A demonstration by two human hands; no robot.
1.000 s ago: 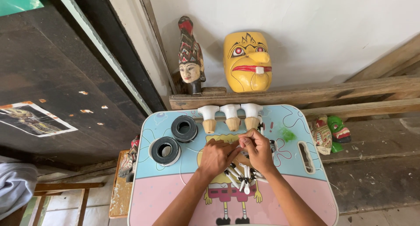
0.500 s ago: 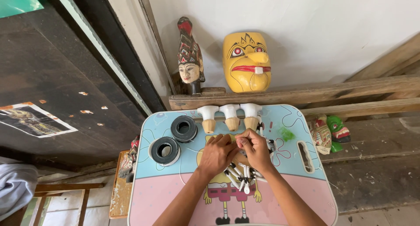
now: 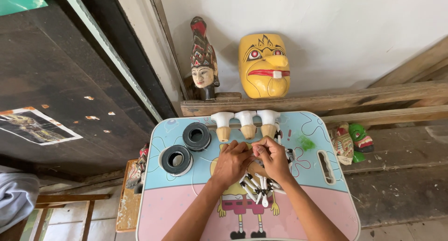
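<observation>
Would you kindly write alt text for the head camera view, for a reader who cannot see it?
Two bare hands, left hand and right hand, meet over a cluster of black-and-white beads on a small cartoon-printed table. Two black spools lie left of them, three white-capped wooden pieces beyond, and a yellow mask leans against the wall.

Small blue-and-pink cartoon table (image 3: 177, 208): two black thread spools (image 3: 186, 148), three wooden pegs with white caps (image 3: 247, 124), black-tipped white sticks (image 3: 259, 186), green tuft (image 3: 305, 142).

A bundle of small white pieces with black tips (image 3: 255, 188) fans out on the small table, partly hidden under both hands. A thin white thread (image 3: 195, 185) curves just beside it.
</observation>
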